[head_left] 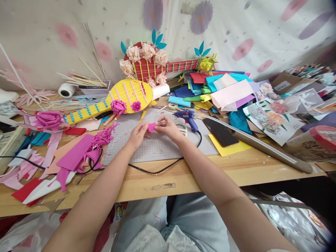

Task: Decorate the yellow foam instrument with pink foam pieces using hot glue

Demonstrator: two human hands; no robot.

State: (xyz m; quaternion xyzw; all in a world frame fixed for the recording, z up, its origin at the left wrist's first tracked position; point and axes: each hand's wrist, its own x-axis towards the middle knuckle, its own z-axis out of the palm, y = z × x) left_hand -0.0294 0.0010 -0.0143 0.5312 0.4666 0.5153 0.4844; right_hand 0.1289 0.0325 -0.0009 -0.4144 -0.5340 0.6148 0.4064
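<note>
- Left hand [138,134] and right hand [168,128] meet over the grey cutting mat [157,145], mid-desk, nearer the front edge than the back.
- Both pinch one small pink paper piece [151,127]. It sits between the two hands, lifted just off the mat or grazing it; cannot tell which.
- Left fingers grip its left side, right fingers grip its right side. Both closed on the paper, not released.
- Piece looks roughly square; any long axis runs left-right along the desk's front edge, spanning hand to hand. Neither hand is clearly nearer: shared hold.
- Blue glue gun [187,117] lies just beyond the right hand toward the back edge, nozzle pointing left, black cord trailing over the front edge. Right hand is the nearer one to it.
- Scissors [183,130] partly hidden behind the right hand.
- Black phone [219,132] on yellow paper, right of the mat.
- Pink paper strips and scraps [78,155] piled toward the left end.
- Yellow paper guitar [123,98] behind the mat; red paper guitar [154,64] against the back wall.
- Stack of coloured paper sheets [223,91] at the back right.
</note>
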